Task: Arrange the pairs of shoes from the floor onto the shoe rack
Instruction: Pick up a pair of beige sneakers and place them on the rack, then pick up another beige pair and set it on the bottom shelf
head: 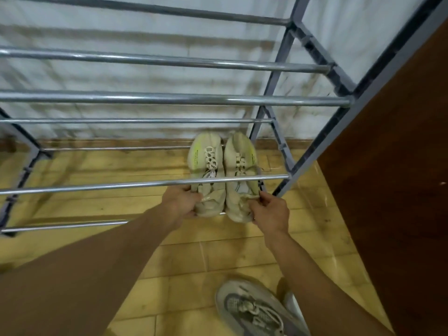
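Note:
A pair of cream sneakers with lime-green side stripes lies side by side on the lowest tier of the metal shoe rack (pixel 169 98), toes toward the wall. My left hand (pixel 180 202) grips the heel of the left sneaker (pixel 206 161). Gripping the heel of the right sneaker (pixel 240 161) is my right hand (pixel 271 212). Both heels rest over the rack's front lower bar. A horizontal bar crosses in front of the shoes and hides part of their middles.
A grey sneaker (pixel 252 309) lies on the yellow tiled floor (pixel 189 258) near my right forearm, with part of a second one beside it. A dark brown wooden panel (pixel 392 190) stands right of the rack. A white wall is behind the rack.

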A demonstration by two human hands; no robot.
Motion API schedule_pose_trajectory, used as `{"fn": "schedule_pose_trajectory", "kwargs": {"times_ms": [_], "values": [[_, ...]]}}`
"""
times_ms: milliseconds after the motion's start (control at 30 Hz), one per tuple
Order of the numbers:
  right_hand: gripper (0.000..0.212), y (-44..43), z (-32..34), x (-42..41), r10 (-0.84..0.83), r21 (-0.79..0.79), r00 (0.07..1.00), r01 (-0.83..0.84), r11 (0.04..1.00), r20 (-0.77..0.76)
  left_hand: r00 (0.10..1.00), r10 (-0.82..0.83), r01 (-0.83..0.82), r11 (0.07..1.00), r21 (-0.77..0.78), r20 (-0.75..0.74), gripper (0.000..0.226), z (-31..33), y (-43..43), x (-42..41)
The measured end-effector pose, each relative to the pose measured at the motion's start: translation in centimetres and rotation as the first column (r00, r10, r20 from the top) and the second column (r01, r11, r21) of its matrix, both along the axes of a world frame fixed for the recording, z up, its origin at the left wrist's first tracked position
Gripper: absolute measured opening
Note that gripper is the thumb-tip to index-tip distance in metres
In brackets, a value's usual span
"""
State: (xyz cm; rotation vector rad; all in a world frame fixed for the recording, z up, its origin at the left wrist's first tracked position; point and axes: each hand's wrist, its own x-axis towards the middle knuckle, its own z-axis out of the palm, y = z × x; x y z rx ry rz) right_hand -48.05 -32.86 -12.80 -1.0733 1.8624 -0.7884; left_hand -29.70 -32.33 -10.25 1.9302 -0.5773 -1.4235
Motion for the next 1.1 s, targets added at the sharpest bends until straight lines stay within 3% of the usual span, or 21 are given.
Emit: {"fn": "schedule_pose_trajectory", "kwargs": {"times_ms": [100, 267, 433, 533, 667, 800, 867, 1000, 1100], "values": [[0.025, -1.1, 0.1, 0.0, -0.004, 0.073, 0.999, 0.007, 0.997, -0.041, 0.999, -0.019, 0.018, 0.999, 0.026, 0.03, 0.028, -1.2, -0.4, -0.3], [0.032, -0.9, 0.6, -0.5, 0.168, 0.119, 0.978, -0.153, 0.981, -0.127, 0.978, -0.113, 0.106, 0.993, 0.049, 0.173, 0.039, -0.7, 0.7, -0.8], [0.033, 2.5, 1.7, -1.7, 0.239, 0.165, 0.966, -0.221, 0.961, -0.095, 0.963, -0.203, 0.188, 0.977, 0.098, 0.176, 0.062, 2.6, 3.5, -1.4], [0.036, 6.3, 2.6, -3.8, 0.331, 0.253, 0.94, -0.301, 0.92, -0.086, 0.934, -0.306, 0.289, 0.95, 0.116, 0.183, 0.056, 4.7, 5.8, -1.2], [0.037, 12.1, 3.5, -7.7, 0.477, 0.372, 0.861, -0.39, 0.842, -0.177, 0.925, -0.37, 0.355, 0.922, 0.155, 0.086, 0.048, 7.8, 9.4, -1.5], [0.043, 17.1, 5.4, -11.5, 0.575, 0.465, 0.781, -0.426, 0.776, -0.243, 0.9, -0.415, 0.401, 0.908, 0.125, 0.134, 0.04, 11.5, 13.5, -3.9], [0.049, 19.0, 6.9, -12.8, 0.612, 0.465, 0.736, -0.451, 0.762, -0.29, 0.854, -0.489, 0.476, 0.872, 0.111, 0.177, 0.029, 12.7, 15.7, -5.3], [0.064, 20.5, 9.4, -13.9, 0.786, 0.58, 0.526, -0.546, 0.604, -0.323, 0.747, -0.612, 0.6, 0.789, 0.134, 0.259, 0.025, 13.6, 19.9, -8.1], [0.062, 20.8, 9.7, -13.8, 0.802, 0.624, 0.48, -0.517, 0.586, -0.355, 0.65, -0.697, 0.691, 0.708, 0.145, 0.302, 0.025, 13.6, 22.3, -9.2]]}}
